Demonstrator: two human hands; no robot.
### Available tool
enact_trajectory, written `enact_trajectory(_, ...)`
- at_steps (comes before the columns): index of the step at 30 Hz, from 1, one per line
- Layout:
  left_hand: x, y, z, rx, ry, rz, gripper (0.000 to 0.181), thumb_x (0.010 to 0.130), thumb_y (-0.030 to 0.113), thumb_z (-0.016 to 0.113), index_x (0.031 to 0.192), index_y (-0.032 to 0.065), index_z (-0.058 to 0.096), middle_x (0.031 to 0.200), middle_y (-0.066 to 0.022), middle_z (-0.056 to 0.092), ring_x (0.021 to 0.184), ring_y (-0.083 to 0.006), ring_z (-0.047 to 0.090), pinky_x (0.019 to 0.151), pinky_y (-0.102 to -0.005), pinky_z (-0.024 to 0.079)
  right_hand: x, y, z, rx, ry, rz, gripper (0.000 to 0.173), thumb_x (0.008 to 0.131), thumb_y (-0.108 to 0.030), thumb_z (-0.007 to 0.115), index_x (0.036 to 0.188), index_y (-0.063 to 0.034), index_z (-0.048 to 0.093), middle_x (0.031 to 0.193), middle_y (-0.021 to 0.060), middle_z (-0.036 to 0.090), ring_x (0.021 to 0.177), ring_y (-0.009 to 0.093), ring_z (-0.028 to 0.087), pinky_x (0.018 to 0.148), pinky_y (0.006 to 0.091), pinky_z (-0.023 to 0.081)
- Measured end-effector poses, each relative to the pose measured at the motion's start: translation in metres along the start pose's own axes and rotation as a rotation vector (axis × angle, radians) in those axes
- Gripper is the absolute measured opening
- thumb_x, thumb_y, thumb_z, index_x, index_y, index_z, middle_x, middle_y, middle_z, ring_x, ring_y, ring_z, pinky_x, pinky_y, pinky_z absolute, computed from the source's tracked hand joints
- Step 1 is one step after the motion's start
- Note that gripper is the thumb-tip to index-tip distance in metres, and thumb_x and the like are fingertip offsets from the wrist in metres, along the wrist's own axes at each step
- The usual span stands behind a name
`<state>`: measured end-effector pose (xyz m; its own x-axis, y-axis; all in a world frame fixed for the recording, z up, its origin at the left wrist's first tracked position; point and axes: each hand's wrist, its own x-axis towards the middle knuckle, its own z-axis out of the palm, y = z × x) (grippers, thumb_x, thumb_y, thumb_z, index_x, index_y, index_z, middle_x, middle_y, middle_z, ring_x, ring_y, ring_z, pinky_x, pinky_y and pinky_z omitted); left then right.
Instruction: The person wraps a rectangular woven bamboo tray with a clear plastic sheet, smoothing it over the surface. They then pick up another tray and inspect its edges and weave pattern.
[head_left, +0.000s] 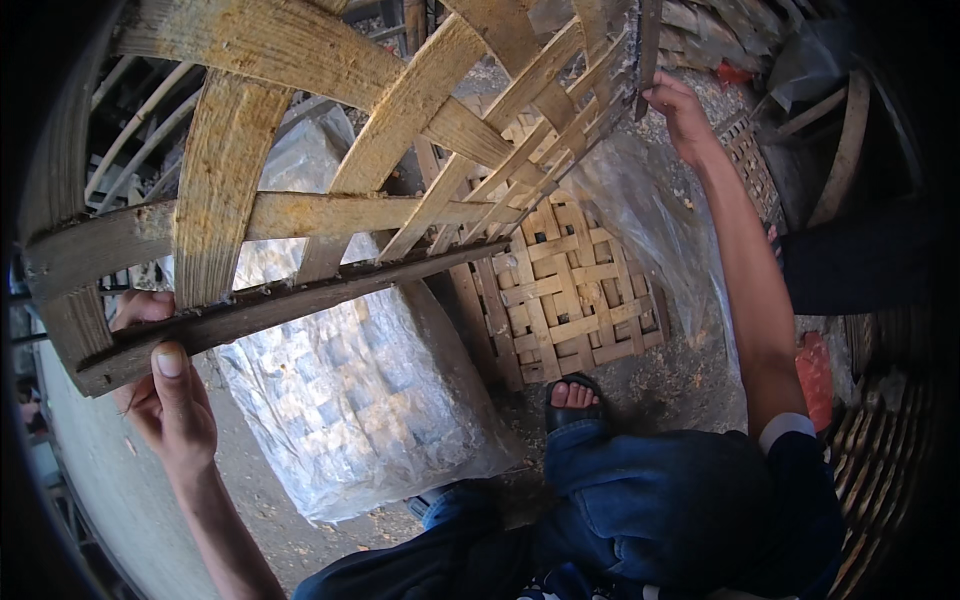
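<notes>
A large woven lattice tray of flat bamboo or wood strips (307, 52) is tilted up close before me, crusted with yellowish residue. My left hand (178, 424) pinches the lower left end of its dark wooden edge bar, thumb in front and fingers behind. At the upper right, my right hand (681, 120) grips the end of the tray's other edge bar. Below the tray lies a block-shaped stack or bundle wrapped in clear plastic sheet (360, 405), with a woven pattern showing through. Another woven lattice tray (577, 292) rests near my foot.
The floor (652, 382) is strewn with small pale flakes. Loose clear plastic sheeting (652, 202) hangs or lies right of the lower tray. A red object (815, 379) is beside my right arm, near slatted stacks (885, 480). A dark-clothed limb of another person (855, 262) appears at right.
</notes>
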<state>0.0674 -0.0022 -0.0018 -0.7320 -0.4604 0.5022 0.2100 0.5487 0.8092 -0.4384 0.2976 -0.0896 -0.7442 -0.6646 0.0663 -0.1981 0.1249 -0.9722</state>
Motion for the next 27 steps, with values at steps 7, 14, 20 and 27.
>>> enact_trajectory(7, 0.004, 0.008, 0.007, 0.015, 0.001, 0.008, 0.034, 0.093, 0.023, 0.057, 0.116, -0.0014, 0.051, 0.117, -0.0093, 0.049, 0.11, -0.0175, 0.043, 0.099, -0.0347, 0.031, 0.003, -0.014, 0.013, 0.48, 0.227, 0.089, 0.052, 0.08, -0.022, 0.054, 0.131, -0.014, 0.046, 0.133, 0.0017, 0.048, 0.118, 0.018, 0.044, 0.103, 0.0461, 0.021)
enact_trajectory(14, 0.003, 0.005, 0.007, -0.025, 0.026, -0.015, 0.032, 0.093, 0.021, 0.057, 0.114, -0.0024, 0.052, 0.116, -0.0099, 0.049, 0.111, -0.0171, 0.042, 0.099, -0.0346, 0.029, 0.002, 0.0, 0.003, 0.193, 0.218, 0.135, 0.049, 0.086, -0.027, 0.052, 0.133, -0.0122, 0.047, 0.13, 0.0015, 0.053, 0.12, 0.018, 0.046, 0.101, 0.0418, 0.026)
enact_trajectory(20, 0.003, 0.0, 0.007, -0.091, 0.038, -0.029, 0.031, 0.093, 0.02, 0.056, 0.114, -0.0031, 0.052, 0.119, -0.0112, 0.048, 0.107, -0.0174, 0.047, 0.093, -0.0346, 0.04, 0.004, -0.003, 0.018, -0.182, 0.143, -0.133, 0.042, 0.089, -0.03, 0.057, 0.125, -0.0076, 0.054, 0.115, 0.0017, 0.058, 0.111, 0.013, 0.049, 0.097, 0.0309, 0.033)
enact_trajectory(27, 0.007, 0.008, 0.009, -0.178, 0.022, -0.11, 0.032, 0.096, 0.022, 0.052, 0.12, 0.0018, 0.052, 0.118, -0.0079, 0.05, 0.089, -0.0178, 0.056, 0.071, -0.034, 0.049, 0.016, -0.011, 0.023, -0.212, 0.08, -0.229, 0.054, 0.087, -0.034, 0.065, 0.13, -0.0049, 0.051, 0.116, 0.0088, 0.059, 0.109, 0.015, 0.053, 0.094, 0.0275, 0.038)
